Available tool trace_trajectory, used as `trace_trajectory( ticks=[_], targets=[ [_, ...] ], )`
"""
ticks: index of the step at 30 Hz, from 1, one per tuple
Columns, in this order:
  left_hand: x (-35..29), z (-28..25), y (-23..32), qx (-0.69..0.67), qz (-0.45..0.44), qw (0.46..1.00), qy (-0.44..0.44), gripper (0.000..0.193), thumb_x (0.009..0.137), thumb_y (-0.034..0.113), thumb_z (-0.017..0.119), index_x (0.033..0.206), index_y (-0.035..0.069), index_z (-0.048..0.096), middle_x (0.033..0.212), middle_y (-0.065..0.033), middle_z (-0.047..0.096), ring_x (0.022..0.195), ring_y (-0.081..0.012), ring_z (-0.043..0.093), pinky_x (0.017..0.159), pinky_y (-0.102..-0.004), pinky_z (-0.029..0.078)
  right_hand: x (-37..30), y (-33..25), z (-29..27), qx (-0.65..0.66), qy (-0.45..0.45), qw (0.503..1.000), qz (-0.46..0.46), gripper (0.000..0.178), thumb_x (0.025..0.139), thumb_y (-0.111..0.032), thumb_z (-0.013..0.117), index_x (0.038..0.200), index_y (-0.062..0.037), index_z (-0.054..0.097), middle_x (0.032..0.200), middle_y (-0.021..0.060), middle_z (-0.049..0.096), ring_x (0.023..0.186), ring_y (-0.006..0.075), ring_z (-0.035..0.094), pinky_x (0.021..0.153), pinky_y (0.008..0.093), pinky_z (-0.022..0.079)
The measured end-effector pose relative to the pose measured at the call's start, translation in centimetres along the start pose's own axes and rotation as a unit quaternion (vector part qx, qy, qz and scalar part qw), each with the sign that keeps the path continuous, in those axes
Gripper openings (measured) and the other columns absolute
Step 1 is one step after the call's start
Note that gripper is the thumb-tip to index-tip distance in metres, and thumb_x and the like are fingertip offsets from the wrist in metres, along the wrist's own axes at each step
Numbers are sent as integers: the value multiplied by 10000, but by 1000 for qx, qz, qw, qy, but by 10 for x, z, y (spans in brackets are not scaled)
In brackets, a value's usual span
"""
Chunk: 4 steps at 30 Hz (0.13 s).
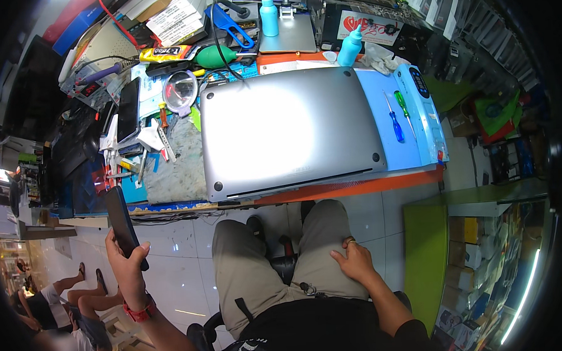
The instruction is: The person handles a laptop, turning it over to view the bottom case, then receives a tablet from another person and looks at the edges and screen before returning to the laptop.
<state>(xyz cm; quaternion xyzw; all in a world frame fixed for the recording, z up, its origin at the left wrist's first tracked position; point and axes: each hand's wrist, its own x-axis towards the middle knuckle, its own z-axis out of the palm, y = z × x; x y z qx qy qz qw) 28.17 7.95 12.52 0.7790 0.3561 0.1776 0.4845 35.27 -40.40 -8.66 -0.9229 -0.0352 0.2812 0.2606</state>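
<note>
My left hand (128,262) is raised off to my left side and grips a dark phone (122,223) by its lower end, edge-on to the camera. My right hand (353,259) rests flat on my right thigh, fingers spread, a ring on one finger. In front of my knees a grey laptop (285,132) lies upside down on the bench, its bottom cover facing up, on a blue mat (395,153). Neither hand touches the laptop.
Two screwdrivers, one blue (395,122) and one green (404,109), lie right of the laptop. Tweezers, tools and a magnifier (180,91) crowd the left. Two cyan bottles (268,15) stand behind. A green shelf (426,257) stands to my right; people sit at lower left.
</note>
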Motion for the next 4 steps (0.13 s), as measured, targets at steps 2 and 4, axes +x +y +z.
trace_trajectory(
  ticks=[2, 4],
  targets=[
    [0, 2, -1, 0, 1, 1000, 3, 745, 779, 121, 735, 1441, -42, 433, 1163, -83, 574, 989, -153, 553, 863, -264, 456, 0, -10, -9, -1, -47, 998, 33, 571, 936, -478, 705, 1181, 30, 614, 1105, 241, 727, 1051, 422, 701, 921, 482, 530],
    [0, 3, 0, 0, 3, 1000, 3, 746, 779, 120, 734, 1442, -42, 433, 1166, -84, 574, 995, -154, 553, 868, -267, 456, 1, -13, -13, -3, -57, 997, 42, 584, 937, -489, 703, 1189, 30, 614, 1119, 237, 727, 1064, 420, 701, 934, 485, 528]
  ],
)
